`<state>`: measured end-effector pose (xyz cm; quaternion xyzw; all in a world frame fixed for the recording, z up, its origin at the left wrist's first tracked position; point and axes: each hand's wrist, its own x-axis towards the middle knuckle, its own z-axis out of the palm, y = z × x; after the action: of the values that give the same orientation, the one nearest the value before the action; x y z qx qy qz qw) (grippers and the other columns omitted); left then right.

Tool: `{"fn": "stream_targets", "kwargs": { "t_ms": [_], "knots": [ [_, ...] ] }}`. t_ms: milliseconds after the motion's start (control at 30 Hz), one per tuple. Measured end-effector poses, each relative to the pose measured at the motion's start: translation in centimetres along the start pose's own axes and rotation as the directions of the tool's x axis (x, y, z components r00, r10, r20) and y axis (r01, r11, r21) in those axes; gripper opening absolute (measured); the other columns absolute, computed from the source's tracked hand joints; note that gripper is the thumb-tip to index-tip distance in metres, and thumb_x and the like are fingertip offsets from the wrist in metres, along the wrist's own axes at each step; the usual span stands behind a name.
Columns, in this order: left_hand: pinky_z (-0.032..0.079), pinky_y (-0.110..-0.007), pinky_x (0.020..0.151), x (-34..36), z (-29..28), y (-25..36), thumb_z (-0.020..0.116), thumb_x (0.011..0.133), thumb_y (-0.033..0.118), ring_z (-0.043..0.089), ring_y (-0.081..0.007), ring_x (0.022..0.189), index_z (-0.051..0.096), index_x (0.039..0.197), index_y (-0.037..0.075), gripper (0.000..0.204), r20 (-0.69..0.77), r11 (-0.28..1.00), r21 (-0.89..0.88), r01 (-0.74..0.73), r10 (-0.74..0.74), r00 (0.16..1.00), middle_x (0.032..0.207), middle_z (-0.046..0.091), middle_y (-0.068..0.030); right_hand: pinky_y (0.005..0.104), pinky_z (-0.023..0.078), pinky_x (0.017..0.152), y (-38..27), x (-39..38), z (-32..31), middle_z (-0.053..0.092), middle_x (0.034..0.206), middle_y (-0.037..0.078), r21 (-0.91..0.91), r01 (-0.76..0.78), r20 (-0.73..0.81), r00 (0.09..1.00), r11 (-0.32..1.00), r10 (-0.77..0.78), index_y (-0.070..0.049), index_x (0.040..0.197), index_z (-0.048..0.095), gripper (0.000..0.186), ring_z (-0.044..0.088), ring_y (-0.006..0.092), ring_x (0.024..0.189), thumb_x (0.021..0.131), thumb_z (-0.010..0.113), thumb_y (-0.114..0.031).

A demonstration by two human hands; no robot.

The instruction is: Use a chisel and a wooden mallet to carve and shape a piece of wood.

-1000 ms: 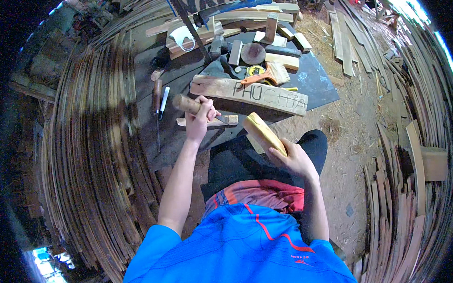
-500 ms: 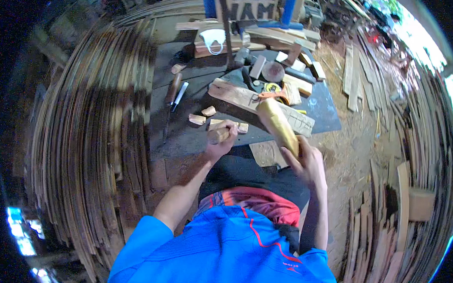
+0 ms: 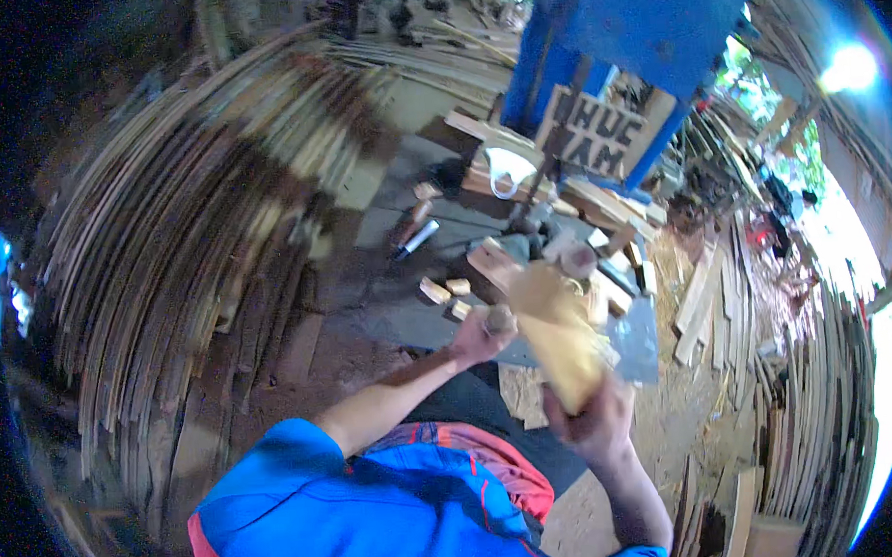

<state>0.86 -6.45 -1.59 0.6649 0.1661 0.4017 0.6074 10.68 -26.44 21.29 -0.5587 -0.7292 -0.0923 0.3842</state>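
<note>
In my left hand (image 3: 480,344), closed fingers wrap an upright round wooden chisel handle (image 3: 500,321); its lower end is hidden. My right hand (image 3: 600,418) grips a thick, pale wooden mallet (image 3: 558,345), smeared by motion and tilted with its far end toward the left. The mallet head hangs just right of the chisel handle, apart from it in this view. Beyond my left hand lie small cut wood pieces (image 3: 434,291). Behind the mallet, partly covered, is a thick wooden plank (image 3: 492,264).
A white marker (image 3: 420,238) and a brown wooden handle (image 3: 416,217) lie on the dark work surface (image 3: 368,281). A white face mask (image 3: 509,168) rests on wood blocks at the back. Stacked strips (image 3: 189,238) fill the left; more boards (image 3: 706,279) lean right.
My head view has tilted and shifted, showing more of the background. The mallet has swung in my right hand and is now blurred; my left hand still holds the chisel handle.
</note>
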Motion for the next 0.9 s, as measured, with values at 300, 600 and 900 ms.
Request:
{"fn": "stream_targets", "kwargs": {
  "t_ms": [300,600,900],
  "knots": [
    [0.041,-0.033,0.053,0.3,0.9,3.2,0.065,0.084,0.012,0.05,-0.0081,0.057,0.057,0.072,0.004,0.016,-0.148,0.99,0.107,-0.091,0.107,0.983,0.062,0.057,-0.0019,0.0416,0.05,0.052,-1.5,1.8,-1.6,0.063,0.065,0.008,-0.239,-0.138,0.133,0.976,0.961,0.173,-0.005,0.114,0.053,0.049,0.063,0.0299,0.054,0.081,0.075,-0.034],
    [0.037,-0.031,0.05,0.4,0.3,1.4,0.066,0.085,0.013,0.044,-0.0056,0.056,0.056,0.072,0.004,0.018,-0.092,0.989,0.134,-0.057,0.069,0.993,0.057,0.049,0.0001,0.0381,0.047,0.048,-1.4,3.8,-4.2,0.058,0.061,0.006,-0.2,-0.212,0.065,0.971,0.957,0.229,-0.008,0.098,0.053,0.033,0.06,0.0325,0.05,0.084,0.07,-0.032],
    [0.042,-0.037,0.051,1.2,0.9,4.4,0.069,0.08,0.021,0.058,-0.0172,0.053,0.055,0.074,0.004,0.023,0.025,0.953,0.302,-0.017,0.01,1.0,0.059,0.056,-0.0109,0.0413,0.049,0.051,1.0,2.1,-4.0,0.061,0.06,0.012,-0.303,-0.444,0.24,0.821,0.844,0.518,-0.008,0.083,0.054,0.035,0.063,0.0317,0.053,0.082,0.075,-0.035]
  ]
}}
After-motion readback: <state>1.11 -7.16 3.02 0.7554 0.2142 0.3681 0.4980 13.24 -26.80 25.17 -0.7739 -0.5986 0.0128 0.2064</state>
